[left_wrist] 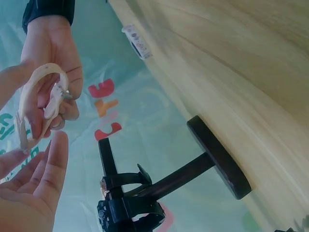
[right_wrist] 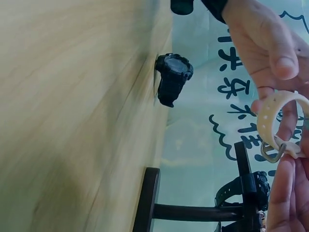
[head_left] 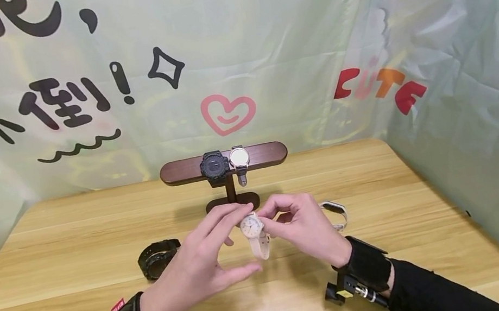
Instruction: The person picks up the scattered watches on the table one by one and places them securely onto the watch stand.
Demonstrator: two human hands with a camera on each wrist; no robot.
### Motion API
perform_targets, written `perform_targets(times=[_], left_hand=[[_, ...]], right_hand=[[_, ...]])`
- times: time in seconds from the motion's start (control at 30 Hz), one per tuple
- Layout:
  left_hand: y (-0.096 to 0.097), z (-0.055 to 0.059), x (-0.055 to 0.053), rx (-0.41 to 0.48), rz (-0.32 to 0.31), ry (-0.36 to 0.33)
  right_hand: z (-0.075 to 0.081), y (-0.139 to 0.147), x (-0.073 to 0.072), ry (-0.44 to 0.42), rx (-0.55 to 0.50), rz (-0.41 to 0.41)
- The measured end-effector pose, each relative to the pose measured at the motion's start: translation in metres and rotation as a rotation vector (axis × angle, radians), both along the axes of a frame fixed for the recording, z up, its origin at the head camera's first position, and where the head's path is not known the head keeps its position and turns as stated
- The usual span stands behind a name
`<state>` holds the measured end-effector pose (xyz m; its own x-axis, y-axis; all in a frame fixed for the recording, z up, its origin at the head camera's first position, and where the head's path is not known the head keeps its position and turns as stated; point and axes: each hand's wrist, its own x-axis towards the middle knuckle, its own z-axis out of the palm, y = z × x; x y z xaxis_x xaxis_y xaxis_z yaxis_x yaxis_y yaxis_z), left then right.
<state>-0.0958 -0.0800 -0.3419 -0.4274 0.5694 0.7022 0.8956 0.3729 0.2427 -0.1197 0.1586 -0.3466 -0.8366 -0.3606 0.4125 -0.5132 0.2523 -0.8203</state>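
A small watch (head_left: 252, 226) with a white dial and a pale cream strap is held above the table, its strap in a loop. My right hand (head_left: 302, 221) pinches it at the side of its case between thumb and fingers. The left hand (head_left: 202, 257) reaches in from the other side, fingertips at the top of the watch and thumb stretched out apart from it. In the right wrist view the looped strap (right_wrist: 267, 118) shows its holes and a metal buckle (right_wrist: 273, 152). The dial faces away there.
Behind the hands stands a dark wooden watch stand (head_left: 178, 172), bearing a black chunky watch (head_left: 214, 167) and a round light-faced watch (head_left: 239, 157). A black watch (head_left: 155, 259) lies left on the wooden table (head_left: 93, 225), and a white band (head_left: 336, 212) lies right, partly behind the right hand.
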Motion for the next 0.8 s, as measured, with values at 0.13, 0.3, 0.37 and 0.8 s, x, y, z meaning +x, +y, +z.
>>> perform_targets(times=[0.13,0.3,0.37,0.8], left_hand=[[0.0016,-0.0021,0.0004,-0.020,0.024,-0.025],[0.0043,-0.0049,0.0019,-0.038,0.069,0.006],[0.0051,-0.0057,0.0022,-0.040,0.083,0.028],[0.0048,-0.0058,0.0022,0.037,0.001,-0.033]], right_hand=[[0.0011,-0.0015,0.0023,-0.042,-0.034,0.003],[0.0012,-0.0035,0.0060,-0.068,-0.062,0.015],[0.0010,-0.0043,0.0072,-0.065,-0.064,0.016],[0.0002,-0.0035,0.0032,-0.027,-0.029,-0.011]])
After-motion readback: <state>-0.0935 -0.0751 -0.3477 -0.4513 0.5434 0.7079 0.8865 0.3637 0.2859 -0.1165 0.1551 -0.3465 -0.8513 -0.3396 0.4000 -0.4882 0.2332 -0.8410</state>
